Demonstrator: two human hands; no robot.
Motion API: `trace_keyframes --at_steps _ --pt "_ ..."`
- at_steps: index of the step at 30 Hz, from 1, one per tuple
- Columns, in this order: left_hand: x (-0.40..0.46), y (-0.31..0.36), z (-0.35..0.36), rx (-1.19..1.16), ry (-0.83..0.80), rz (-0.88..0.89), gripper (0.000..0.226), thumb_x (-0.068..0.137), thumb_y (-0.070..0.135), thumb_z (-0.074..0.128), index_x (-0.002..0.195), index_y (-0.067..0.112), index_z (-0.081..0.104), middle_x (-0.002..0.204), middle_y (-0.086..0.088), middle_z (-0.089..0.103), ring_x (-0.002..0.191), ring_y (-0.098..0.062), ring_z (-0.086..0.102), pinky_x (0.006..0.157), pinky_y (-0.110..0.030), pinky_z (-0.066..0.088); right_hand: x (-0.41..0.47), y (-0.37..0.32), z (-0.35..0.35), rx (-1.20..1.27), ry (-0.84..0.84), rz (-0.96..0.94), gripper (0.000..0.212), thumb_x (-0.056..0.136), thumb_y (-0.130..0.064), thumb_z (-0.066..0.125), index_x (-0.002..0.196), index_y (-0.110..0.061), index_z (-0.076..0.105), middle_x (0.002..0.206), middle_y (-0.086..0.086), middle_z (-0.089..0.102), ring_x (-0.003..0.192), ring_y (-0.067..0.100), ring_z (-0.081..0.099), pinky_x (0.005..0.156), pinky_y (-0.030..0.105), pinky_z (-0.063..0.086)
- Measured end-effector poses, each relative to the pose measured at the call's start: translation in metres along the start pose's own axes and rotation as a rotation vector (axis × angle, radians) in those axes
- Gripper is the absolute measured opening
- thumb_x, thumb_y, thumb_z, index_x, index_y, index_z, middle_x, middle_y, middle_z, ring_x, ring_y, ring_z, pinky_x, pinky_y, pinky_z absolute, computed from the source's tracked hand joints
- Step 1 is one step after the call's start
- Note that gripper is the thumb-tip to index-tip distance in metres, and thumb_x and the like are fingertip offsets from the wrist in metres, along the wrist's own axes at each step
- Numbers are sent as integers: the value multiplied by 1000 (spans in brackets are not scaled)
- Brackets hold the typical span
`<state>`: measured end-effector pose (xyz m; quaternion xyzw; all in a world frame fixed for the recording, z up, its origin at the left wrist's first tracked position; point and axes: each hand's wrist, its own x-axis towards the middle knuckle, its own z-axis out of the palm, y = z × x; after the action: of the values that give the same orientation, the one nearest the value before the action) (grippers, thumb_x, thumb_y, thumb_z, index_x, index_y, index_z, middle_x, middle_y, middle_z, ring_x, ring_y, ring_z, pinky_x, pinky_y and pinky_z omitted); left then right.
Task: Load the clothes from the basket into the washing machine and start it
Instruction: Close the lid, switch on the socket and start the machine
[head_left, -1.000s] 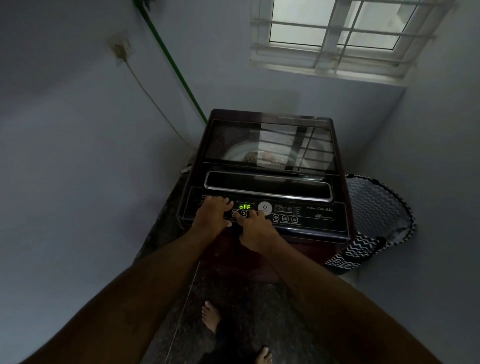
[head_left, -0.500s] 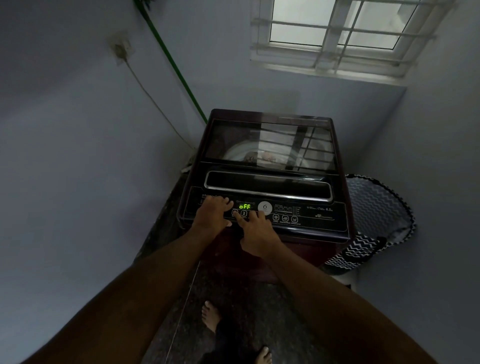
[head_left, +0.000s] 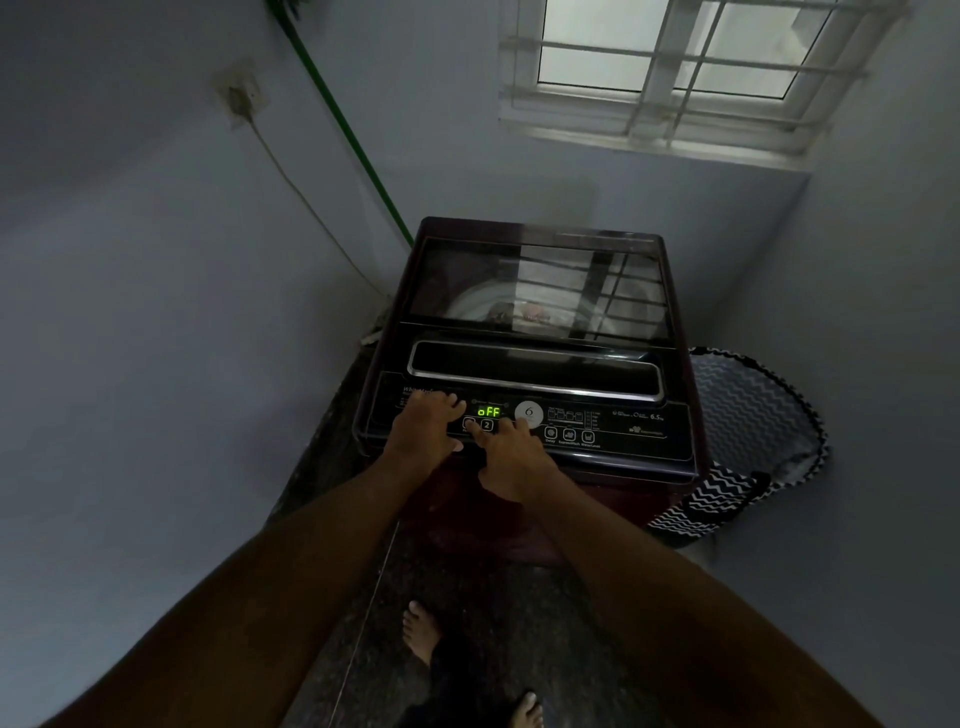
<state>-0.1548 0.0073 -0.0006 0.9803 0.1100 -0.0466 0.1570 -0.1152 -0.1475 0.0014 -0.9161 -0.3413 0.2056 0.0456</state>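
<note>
Head view: loading is judged done; lid (head_left: 535, 286) is closed beyond the hands, clothes (head_left: 519, 313) seen through its glass. Start step in hand. Left hand (head_left: 426, 428) is laid flat on the washing machine (head_left: 649, 441) panel; right hand (head_left: 511, 460) has one finger extended onto a button (head_left: 469, 423), nothing gripped. Display (head_left: 489, 411) reads "oFF". Basket (head_left: 753, 415) is right of the hands. Next: power-on confirmed, then start pressed.

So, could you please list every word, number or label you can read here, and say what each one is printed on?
"oFF": green display on the washing machine control panel.
"6": round white dial.
"2": small button below the display.
"6.5": right side of the panel, unit too small to read.
"Delay", "Water Level": faint captions under the icon buttons.
Brand script by the left hand is partly covered; other fine print is too blurred to read.
</note>
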Motion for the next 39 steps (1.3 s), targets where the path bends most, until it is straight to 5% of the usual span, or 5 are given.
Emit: trace_keyframes --at_steps 39 --pt "2 -1 1 49 -23 -7 72 81 34 75 145 26 42 151 4 40 138 -24 31 110 -33 32 -3 3 5 -51 23 -19 83 88 -38 57 154 -30 9 144 18 33 133 37 27 106 53 34"
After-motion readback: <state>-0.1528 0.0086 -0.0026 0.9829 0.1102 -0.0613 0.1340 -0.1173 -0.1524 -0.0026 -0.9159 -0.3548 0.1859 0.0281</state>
